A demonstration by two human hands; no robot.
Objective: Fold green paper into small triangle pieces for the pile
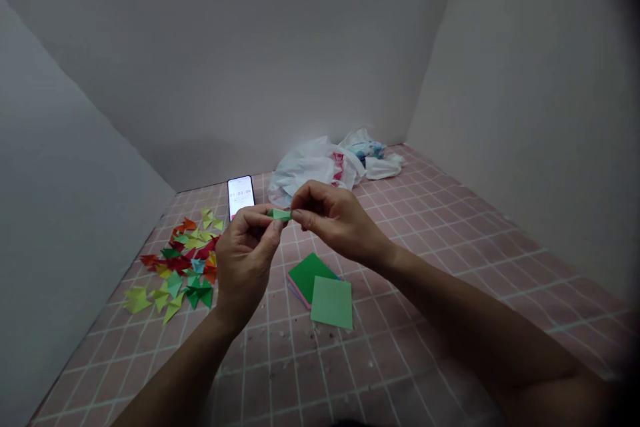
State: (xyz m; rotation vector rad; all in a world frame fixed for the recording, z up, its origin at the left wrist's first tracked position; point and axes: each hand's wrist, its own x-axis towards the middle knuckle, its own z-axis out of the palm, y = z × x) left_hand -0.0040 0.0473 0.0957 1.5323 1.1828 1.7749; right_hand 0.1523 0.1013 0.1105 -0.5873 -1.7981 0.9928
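A small folded piece of green origami paper (281, 215) is held up between my two hands, above the tiled surface. My left hand (247, 257) pinches its left part between thumb and fingers. At its right tip, the thumb and forefinger of my right hand (335, 220) are closed on it. Below the hands lies a stack of square paper with a dark green sheet (311, 277) on top. A light green square sheet (332, 302) overlaps its lower right corner. Fingers hide part of the folded piece.
Many folded paper pieces (185, 263) in red, orange, yellow and green lie spread at the left. Behind them a phone (241, 193) showing a timer leans upright. Crumpled plastic bags (310, 167) rest by the back wall. Walls (525, 113) close in both sides.
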